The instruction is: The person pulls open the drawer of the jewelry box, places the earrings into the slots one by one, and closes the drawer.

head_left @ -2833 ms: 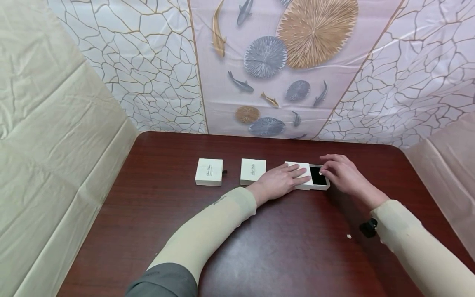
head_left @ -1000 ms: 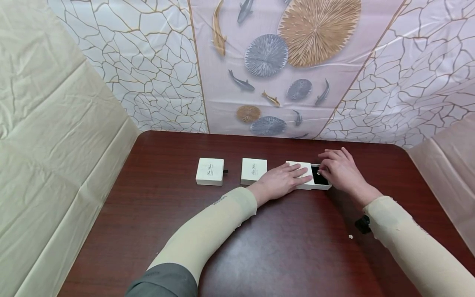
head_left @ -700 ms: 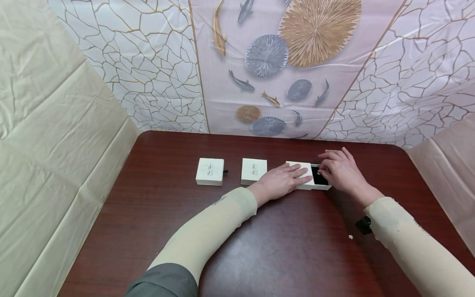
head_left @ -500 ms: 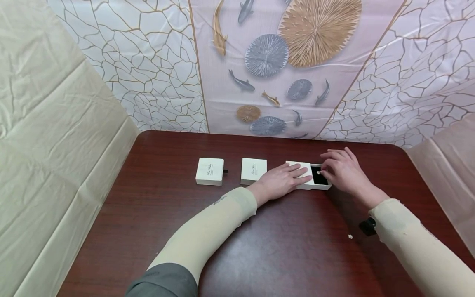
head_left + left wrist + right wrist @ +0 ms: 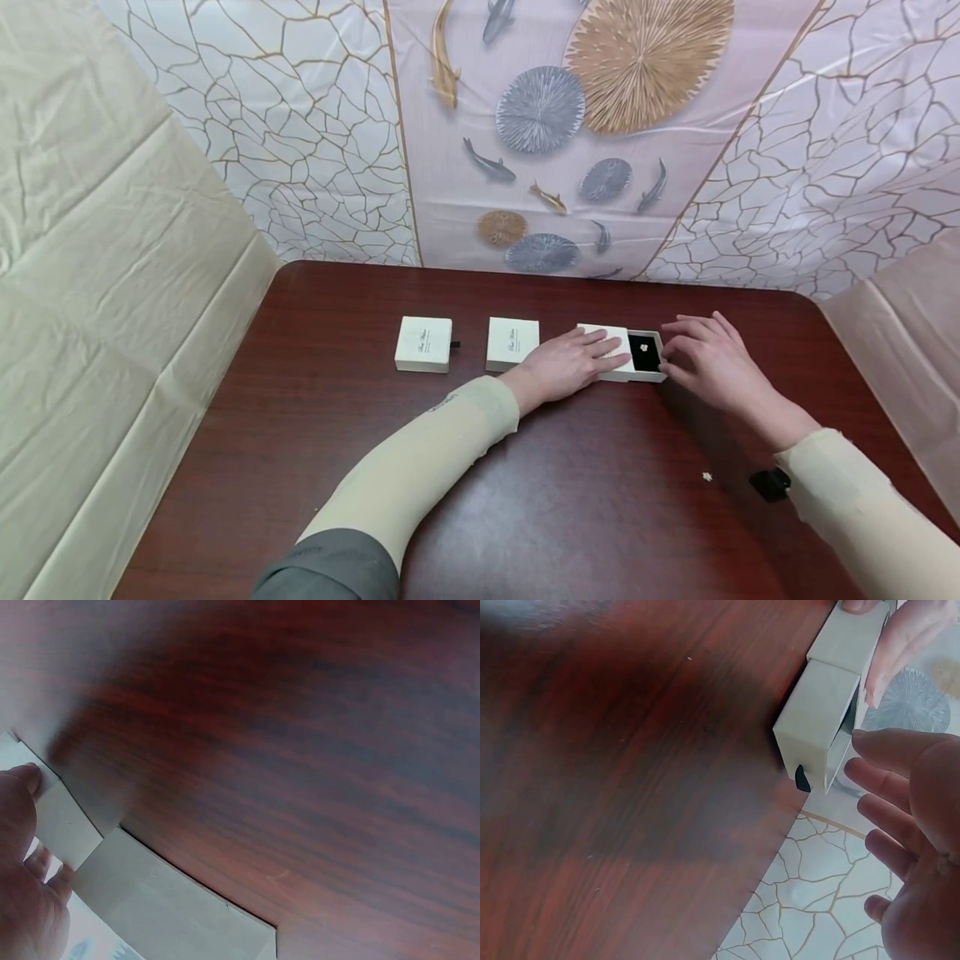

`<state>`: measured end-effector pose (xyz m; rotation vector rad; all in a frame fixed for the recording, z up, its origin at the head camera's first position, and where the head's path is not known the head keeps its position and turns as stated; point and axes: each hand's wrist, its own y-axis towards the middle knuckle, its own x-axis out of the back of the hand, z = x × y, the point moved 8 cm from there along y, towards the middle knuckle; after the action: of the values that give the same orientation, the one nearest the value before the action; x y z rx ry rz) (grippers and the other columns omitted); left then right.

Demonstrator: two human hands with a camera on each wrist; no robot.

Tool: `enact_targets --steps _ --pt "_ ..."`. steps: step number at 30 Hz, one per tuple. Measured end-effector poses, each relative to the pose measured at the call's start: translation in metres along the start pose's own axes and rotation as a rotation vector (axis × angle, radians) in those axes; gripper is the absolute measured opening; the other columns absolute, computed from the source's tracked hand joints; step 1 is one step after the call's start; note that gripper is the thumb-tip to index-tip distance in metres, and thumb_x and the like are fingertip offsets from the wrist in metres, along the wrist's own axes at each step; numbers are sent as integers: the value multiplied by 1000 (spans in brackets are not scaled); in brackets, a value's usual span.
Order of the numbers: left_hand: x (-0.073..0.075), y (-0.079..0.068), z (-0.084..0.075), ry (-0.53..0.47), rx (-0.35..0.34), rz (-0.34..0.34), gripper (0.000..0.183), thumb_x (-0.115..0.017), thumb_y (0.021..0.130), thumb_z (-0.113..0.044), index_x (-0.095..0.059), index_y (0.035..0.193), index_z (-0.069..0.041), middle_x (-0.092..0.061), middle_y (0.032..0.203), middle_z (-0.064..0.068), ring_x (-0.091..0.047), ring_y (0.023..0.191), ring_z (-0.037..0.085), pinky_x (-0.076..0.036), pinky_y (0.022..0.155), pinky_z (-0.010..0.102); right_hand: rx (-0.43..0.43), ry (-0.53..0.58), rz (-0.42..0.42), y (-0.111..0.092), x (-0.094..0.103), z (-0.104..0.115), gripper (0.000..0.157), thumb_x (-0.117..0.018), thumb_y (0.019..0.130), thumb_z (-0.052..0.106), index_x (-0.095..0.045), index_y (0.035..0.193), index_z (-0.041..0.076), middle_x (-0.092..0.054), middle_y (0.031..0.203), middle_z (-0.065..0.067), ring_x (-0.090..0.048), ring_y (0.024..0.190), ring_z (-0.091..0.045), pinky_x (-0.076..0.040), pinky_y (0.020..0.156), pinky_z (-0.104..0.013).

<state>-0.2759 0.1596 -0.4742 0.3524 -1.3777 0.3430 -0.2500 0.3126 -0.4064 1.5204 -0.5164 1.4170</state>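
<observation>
At the back right of the table, a white drawer-style gift box (image 5: 609,377) has its drawer (image 5: 651,377) pulled out to the right. My left hand (image 5: 564,367) lies flat over the box's sleeve with fingers spread. On the black lining inside the drawer sits a tiny pale flower-shaped piece of jewellery (image 5: 644,348). My right hand (image 5: 708,360) hovers at the drawer's right end, its fingers loosely bent and holding nothing. In the right wrist view a black pull tab (image 5: 802,778) sticks out from the drawer's end wall.
Two similar white boxes, one at the left (image 5: 423,343) and one in the middle (image 5: 512,342), stand closed in the same row. A second tiny flower-shaped piece (image 5: 707,477) lies nearer on the table (image 5: 570,500). Patterned cloth (image 5: 540,192) hangs behind the table.
My right hand has let go of the small flower-shaped piece in the drawer and drawn back to the right, leaving it in view on the black lining. My left hand has stayed put.
</observation>
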Motion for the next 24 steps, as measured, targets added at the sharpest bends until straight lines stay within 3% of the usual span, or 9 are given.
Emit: enact_targets --steps 24 --pt "0 0 0 -4 6 3 51 -45 117 -28 -39 167 -32 -37 173 -1 -33 160 20 -32 129 41 20 -10 32 -61 17 14 28 -93 71 9 -76 92 10 -72 123 -22 -56 127 -47 -20 129 -64"
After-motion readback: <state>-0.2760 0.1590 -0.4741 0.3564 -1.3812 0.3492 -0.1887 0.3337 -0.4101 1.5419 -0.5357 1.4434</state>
